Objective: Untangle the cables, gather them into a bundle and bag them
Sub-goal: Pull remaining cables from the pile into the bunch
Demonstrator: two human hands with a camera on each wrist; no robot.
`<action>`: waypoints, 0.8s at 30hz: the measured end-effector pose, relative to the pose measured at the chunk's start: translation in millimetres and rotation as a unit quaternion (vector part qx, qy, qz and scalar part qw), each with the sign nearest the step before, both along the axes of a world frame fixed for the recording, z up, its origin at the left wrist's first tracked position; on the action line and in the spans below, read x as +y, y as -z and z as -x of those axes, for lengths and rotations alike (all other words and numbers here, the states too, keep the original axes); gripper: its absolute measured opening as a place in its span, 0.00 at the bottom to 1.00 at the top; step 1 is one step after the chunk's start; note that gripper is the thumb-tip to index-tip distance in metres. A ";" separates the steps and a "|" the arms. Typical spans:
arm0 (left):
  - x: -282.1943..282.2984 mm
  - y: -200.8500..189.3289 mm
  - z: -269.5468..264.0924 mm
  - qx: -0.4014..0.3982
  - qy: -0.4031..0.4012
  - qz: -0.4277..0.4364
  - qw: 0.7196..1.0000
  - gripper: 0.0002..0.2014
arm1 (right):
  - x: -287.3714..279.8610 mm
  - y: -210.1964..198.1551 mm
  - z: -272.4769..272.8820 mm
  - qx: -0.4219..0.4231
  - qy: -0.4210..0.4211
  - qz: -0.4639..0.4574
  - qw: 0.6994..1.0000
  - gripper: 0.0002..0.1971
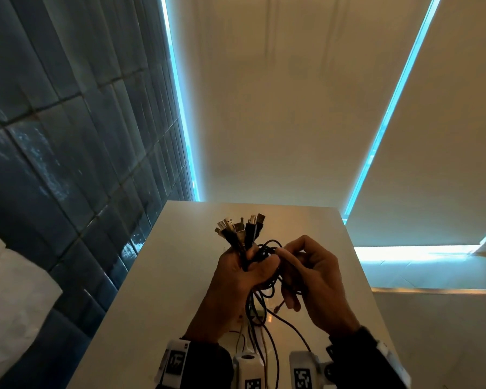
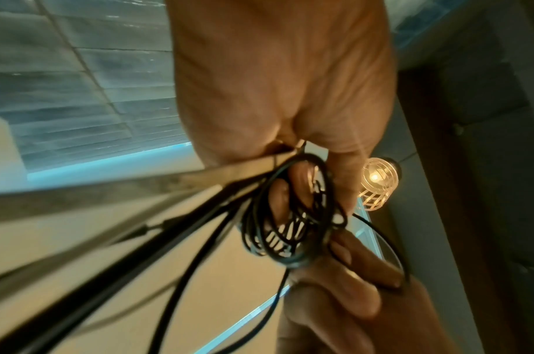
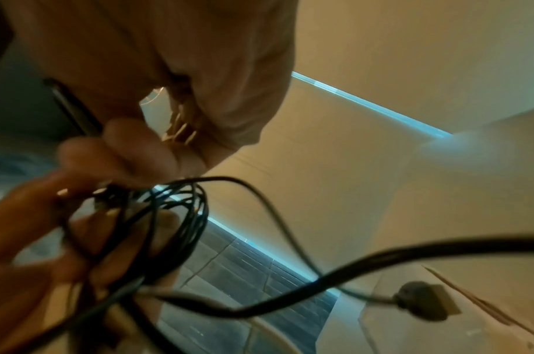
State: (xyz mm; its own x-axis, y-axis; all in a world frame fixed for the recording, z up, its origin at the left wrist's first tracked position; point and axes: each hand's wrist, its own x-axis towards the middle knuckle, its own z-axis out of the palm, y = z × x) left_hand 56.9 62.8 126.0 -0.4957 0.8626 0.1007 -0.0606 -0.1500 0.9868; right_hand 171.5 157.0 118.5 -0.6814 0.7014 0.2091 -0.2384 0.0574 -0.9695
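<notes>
My left hand [image 1: 236, 272] grips a bundle of mostly black cables [image 1: 260, 252] above the white table [image 1: 141, 290]. Their plugs [image 1: 240, 227] fan out upward from the fist. My right hand [image 1: 306, 272] is beside it on the right and pinches a black strand at the coil of loops. In the left wrist view the coiled loops [image 2: 293, 215] sit against my left fingers [image 2: 344, 182], with the right hand's fingers [image 2: 359, 265] below. The right wrist view shows the coil [image 3: 175, 222] and a loose plug [image 3: 423, 300] dangling. Cable tails hang down toward the table between my wrists.
A dark tiled wall [image 1: 68, 136] runs along the table's left side. Pale roller blinds [image 1: 278, 108] with bright blue light strips stand behind the table. A caged lamp [image 2: 377, 182] glows in the left wrist view. No bag is in view.
</notes>
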 end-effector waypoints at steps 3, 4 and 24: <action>-1.5 -5.1 -3.7 -0.054 -0.009 -0.012 0.998 0.08 | 6.7 -1.8 -4.5 0.004 -0.059 0.029 0.998 0.10; -0.3 -4.7 -4.4 -0.060 -0.028 -0.012 0.998 0.07 | 7.6 -1.5 -4.8 0.004 -0.065 0.030 0.997 0.10; 10.5 3.6 7.5 -0.150 -0.126 -0.089 0.977 0.18 | 31.1 33.4 -12.1 0.144 0.033 0.384 0.912 0.03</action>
